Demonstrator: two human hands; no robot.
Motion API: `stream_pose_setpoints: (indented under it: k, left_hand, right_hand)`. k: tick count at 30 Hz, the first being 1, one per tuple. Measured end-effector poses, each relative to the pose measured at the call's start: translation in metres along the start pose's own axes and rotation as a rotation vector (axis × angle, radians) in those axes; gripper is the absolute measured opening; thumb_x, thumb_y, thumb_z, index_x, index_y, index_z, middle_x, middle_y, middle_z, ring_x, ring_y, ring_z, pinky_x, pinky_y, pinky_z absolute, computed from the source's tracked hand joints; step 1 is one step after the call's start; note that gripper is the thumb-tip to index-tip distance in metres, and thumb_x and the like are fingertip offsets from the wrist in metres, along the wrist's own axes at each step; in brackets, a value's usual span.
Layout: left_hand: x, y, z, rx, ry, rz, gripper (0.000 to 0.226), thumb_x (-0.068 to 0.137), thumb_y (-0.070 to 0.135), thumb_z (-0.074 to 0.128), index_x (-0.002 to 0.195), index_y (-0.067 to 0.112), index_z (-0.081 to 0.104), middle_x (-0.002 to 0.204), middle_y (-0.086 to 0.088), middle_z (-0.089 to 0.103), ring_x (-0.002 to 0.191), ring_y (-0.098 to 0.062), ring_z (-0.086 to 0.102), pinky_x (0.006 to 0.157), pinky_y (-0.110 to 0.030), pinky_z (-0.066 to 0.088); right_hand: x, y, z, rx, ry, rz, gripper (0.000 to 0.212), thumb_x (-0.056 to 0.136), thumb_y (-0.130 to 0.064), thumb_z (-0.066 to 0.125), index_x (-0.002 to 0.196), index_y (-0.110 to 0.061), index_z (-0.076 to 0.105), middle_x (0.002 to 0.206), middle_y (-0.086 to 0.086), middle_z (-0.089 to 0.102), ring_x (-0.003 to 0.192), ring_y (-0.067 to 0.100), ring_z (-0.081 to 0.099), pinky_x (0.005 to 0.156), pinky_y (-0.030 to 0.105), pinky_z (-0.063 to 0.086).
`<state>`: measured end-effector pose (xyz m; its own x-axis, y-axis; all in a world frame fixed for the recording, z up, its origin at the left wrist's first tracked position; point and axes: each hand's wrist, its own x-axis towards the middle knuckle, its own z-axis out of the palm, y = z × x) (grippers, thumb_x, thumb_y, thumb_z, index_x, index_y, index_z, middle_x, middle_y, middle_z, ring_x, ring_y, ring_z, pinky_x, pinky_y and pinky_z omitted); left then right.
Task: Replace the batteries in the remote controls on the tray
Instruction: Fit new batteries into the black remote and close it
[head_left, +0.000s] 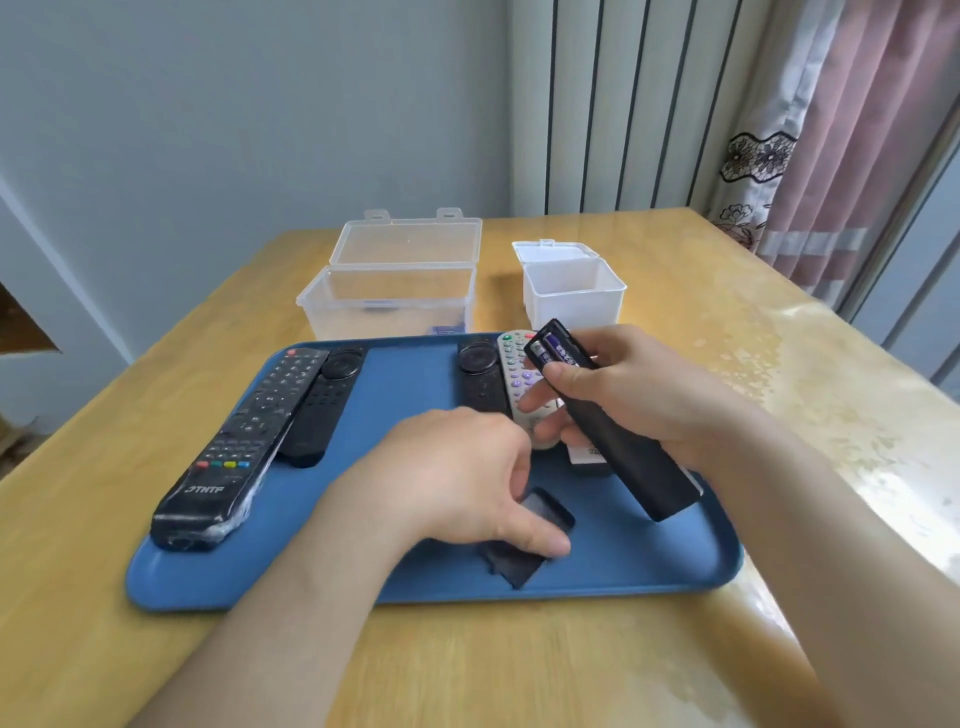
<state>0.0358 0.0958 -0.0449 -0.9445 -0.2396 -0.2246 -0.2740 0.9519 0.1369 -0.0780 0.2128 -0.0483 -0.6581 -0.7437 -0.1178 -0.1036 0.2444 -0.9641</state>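
Black remote (626, 454) within curled right grip (636, 387); battery cover (548, 508) beneath pinching left grip (457, 478)

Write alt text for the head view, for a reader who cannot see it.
The right hand holds a black remote, battery bay open with two batteries inside, over a blue tray; the left hand pinches the loose cover on the tray.

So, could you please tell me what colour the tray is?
The tray is blue, seen best in the head view.
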Motion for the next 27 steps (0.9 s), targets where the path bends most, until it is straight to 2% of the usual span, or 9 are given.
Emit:
stream_pose_setpoints:
  k: [3,7,9,12,15,19,22,25,27]
  left_hand:
    - [0.004,0.007,0.006,-0.052,-0.028,0.062,0.047,0.065,0.062,0.075,0.089,0.024,0.061,0.078,0.010,0.062,0.078,-0.011,0.057,0.062,-0.029,0.046]
    - [0.004,-0.003,0.002,-0.272,-0.003,0.173,0.031,0.074,0.043,0.077,0.085,0.017,0.064,0.047,0.012,0.049,0.045,-0.004,0.044,0.045,-0.022,0.032]
    - [0.002,-0.009,-0.006,-0.561,0.045,0.214,0.019,0.081,0.032,0.076,0.087,0.018,0.065,0.043,0.014,0.041,0.041,-0.003,0.036,0.044,-0.018,0.029]
    - [0.001,-0.018,-0.017,-1.132,0.325,0.265,0.007,0.081,0.021,0.071,0.081,0.020,0.064,0.054,0.011,0.057,0.042,-0.005,0.046,0.042,-0.015,0.036]
    - [0.007,-0.028,-0.015,-1.377,0.501,0.296,0.005,0.069,0.023,0.073,0.070,0.025,0.068,0.067,0.000,0.065,0.050,-0.016,0.058,0.051,-0.022,0.050]
    - [0.013,-0.030,-0.008,-1.300,0.431,0.383,0.026,0.076,-0.012,0.070,0.072,0.014,0.069,0.081,-0.008,0.073,0.079,-0.023,0.071,0.078,-0.032,0.057]
    - [0.014,-0.033,-0.007,-1.298,0.383,0.359,0.032,0.073,-0.014,0.067,0.081,0.016,0.071,0.093,-0.001,0.074,0.095,-0.019,0.070,0.084,-0.029,0.056]
    - [0.013,-0.042,-0.011,-1.541,0.222,0.240,0.036,0.080,-0.013,0.047,0.103,0.009,0.065,0.098,-0.010,0.072,0.082,-0.023,0.070,0.073,-0.027,0.058]
    - [0.010,-0.040,-0.014,-1.641,0.135,0.175,0.027,0.086,0.003,0.055,0.111,0.009,0.063,0.096,-0.014,0.071,0.069,-0.025,0.070,0.062,-0.026,0.058]
  right_hand:
    - [0.000,0.001,0.002,0.042,-0.003,0.027,0.014,0.101,-0.014,0.052,0.108,-0.007,0.062,0.097,0.013,0.076,0.064,0.021,0.068,0.054,0.026,0.056]
    - [0.003,0.003,0.001,0.098,0.000,0.029,0.013,0.099,-0.013,0.056,0.107,-0.006,0.064,0.090,0.010,0.077,0.058,0.021,0.063,0.056,0.030,0.055]
    - [0.004,0.003,0.000,0.179,0.009,0.041,0.016,0.097,-0.012,0.058,0.107,-0.001,0.063,0.078,0.010,0.074,0.058,0.025,0.060,0.059,0.033,0.053]
    - [0.002,0.000,0.000,0.399,-0.055,0.099,0.022,0.098,-0.021,0.056,0.103,0.000,0.060,0.071,0.015,0.066,0.054,0.025,0.057,0.051,0.030,0.050]
    - [-0.001,-0.002,0.002,0.563,-0.132,0.160,0.040,0.094,-0.044,0.057,0.093,-0.004,0.061,0.068,0.013,0.063,0.046,0.021,0.054,0.043,0.025,0.048]
    - [0.001,0.000,0.009,0.616,-0.223,0.033,0.019,0.089,-0.023,0.065,0.094,-0.005,0.068,0.073,0.012,0.057,0.051,0.019,0.050,0.046,0.025,0.047]
    - [0.005,0.003,0.011,0.719,-0.153,0.001,0.025,0.083,-0.007,0.067,0.107,-0.005,0.062,0.071,0.011,0.059,0.048,0.018,0.052,0.045,0.023,0.047]
    - [0.009,0.006,0.011,0.668,0.014,-0.064,0.027,0.085,-0.008,0.069,0.111,-0.006,0.063,0.074,0.011,0.062,0.051,0.020,0.057,0.045,0.025,0.048]
    - [0.009,0.007,0.013,0.609,0.079,-0.111,0.029,0.086,-0.010,0.071,0.113,-0.006,0.063,0.073,0.009,0.064,0.053,0.019,0.058,0.046,0.026,0.049]
